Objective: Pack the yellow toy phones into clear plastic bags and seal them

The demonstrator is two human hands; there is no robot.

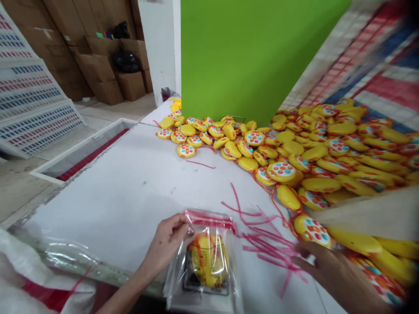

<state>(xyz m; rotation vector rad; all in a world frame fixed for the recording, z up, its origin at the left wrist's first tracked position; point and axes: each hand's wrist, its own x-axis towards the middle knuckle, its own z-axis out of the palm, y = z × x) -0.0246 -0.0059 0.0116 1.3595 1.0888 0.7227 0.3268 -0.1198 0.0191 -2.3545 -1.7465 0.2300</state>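
A clear plastic bag (209,226) with a pink band across its top lies at the near edge of the white table. Inside it is a yellow oval toy (209,261) with an orange cord, over a dark printed card. My left hand (172,235) pinches the bag's upper left corner between thumb and fingers. To the right, my right hand (334,270) is slightly blurred, with thumb and forefinger almost together at the end of a pink strip (271,244). Several more such strips lie tangled on the table between the bag and that hand.
A large heap of yellow oval toys (314,152) with dotted white faces covers the right and back of the table (114,187). Behind stands a green panel (248,56). At left are white crates (32,91), cardboard boxes (101,74) and a white sack (39,274).
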